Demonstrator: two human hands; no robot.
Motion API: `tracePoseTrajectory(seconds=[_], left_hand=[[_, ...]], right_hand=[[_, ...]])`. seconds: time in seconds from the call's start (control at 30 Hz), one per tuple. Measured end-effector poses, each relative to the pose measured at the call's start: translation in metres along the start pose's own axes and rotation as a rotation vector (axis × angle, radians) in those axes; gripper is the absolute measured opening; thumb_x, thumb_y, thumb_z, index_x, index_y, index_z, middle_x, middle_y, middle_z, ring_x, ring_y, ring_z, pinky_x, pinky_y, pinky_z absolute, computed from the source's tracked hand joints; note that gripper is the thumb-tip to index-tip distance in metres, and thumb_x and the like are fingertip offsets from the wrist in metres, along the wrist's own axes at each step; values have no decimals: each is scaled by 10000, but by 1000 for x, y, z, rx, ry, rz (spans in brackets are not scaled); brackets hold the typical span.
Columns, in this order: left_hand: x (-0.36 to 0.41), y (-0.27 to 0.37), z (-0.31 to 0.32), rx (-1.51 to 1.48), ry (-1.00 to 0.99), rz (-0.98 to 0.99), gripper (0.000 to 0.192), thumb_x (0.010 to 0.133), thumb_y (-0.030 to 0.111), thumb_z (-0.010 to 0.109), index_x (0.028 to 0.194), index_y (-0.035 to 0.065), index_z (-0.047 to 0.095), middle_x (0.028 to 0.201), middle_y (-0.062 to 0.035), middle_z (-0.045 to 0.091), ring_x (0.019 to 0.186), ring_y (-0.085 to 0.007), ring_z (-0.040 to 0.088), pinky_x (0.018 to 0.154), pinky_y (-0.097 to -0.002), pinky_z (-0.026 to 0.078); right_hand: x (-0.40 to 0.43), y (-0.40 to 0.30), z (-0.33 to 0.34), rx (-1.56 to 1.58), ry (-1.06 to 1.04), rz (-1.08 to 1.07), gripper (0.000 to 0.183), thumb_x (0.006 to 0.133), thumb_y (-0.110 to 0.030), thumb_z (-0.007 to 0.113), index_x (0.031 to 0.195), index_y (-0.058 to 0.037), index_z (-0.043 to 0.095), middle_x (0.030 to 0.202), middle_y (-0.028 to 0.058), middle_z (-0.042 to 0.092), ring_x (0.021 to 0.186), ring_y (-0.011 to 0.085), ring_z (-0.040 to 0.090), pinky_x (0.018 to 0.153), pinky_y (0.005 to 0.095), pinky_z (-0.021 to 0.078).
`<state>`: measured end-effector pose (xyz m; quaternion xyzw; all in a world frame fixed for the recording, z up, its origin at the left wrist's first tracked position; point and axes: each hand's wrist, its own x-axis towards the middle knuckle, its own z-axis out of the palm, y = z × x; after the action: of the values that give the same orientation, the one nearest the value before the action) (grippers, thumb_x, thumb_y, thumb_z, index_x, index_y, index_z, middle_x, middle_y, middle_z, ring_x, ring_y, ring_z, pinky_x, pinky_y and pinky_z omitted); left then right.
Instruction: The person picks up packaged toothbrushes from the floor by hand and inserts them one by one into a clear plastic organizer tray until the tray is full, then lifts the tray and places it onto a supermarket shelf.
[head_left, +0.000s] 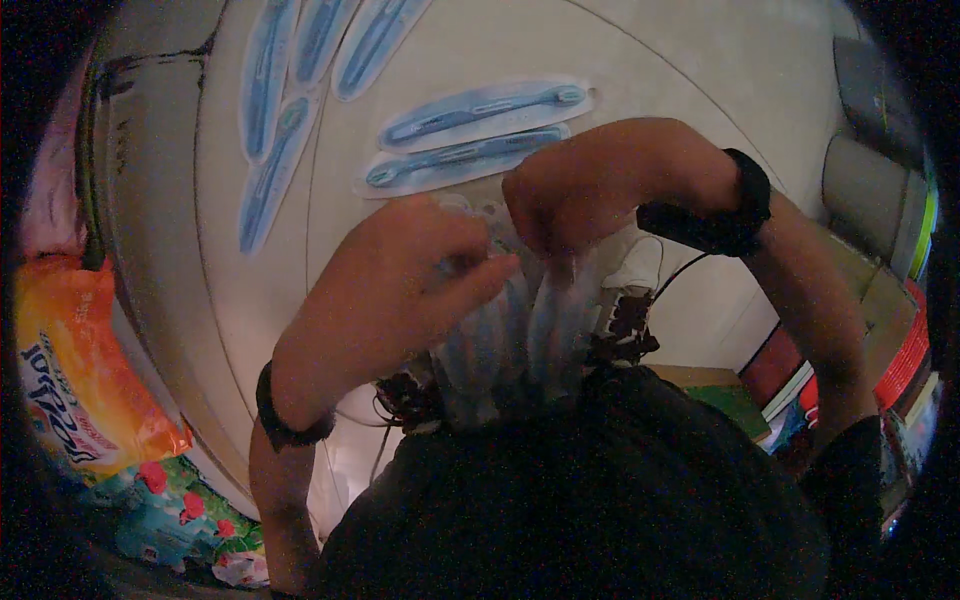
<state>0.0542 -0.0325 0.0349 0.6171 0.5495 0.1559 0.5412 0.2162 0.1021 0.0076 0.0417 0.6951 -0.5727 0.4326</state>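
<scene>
Several long blister packs lie close to my body, each seemingly with a toothbrush inside; one pack (551, 330) is under my right hand (574, 199), its fingers pointing down at the pack's top. My left hand (420, 277) is curled over the neighbouring packs (480, 352), thumb towards the right hand. Both hands are blurred, so their hold is unclear. Beyond them two packaged toothbrushes (484, 114) lie side by side, roughly crosswise. More packaged toothbrushes (268, 82) lie at the upper left, one (274, 176) slanting below the others. Black bands circle both wrists.
An orange printed plastic bag (97, 367) stands at the left edge, above a flowered fabric or bag (180, 517). Dark boots or shoes with laces (626, 322) show beside the near packs. Grey box-like objects (866, 187) and red items (904, 352) are at the right.
</scene>
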Motion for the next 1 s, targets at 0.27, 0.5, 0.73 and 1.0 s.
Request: tracePoseTrajectory(seconds=[0.27,0.5,0.73,1.0], left_hand=[[0,-3,-2,76,-11,90,245,841,232,752,801,25,626,800,-123,596,785,-318,600,727,-386,486],[3,-2,5,50,41,109,272,859,270,691,744,29,637,769,-149,584,767,-345,587,698,-437,463],[25,-51,4,166,431,-85,319,802,159,725,1097,81,636,1028,-129,652,984,-318,615,854,-394,498],[55,-99,26,528,509,164,605,765,148,741,1326,65,528,1253,-132,552,1189,-325,502,1030,-426,395]], right_hand=[[-12,-9,4,-26,63,-16,286,750,-231,769,787,44,700,659,133,655,614,185,560,607,390,452],[2,45,-8,227,797,-162,263,768,-176,776,975,-41,686,851,110,664,804,191,639,724,359,515],[4,87,21,-446,1109,192,443,716,-164,768,1088,-33,566,1057,219,591,997,437,606,816,488,530],[2,106,32,-193,975,162,237,840,-227,615,921,-6,586,970,204,585,940,431,593,815,502,515]])
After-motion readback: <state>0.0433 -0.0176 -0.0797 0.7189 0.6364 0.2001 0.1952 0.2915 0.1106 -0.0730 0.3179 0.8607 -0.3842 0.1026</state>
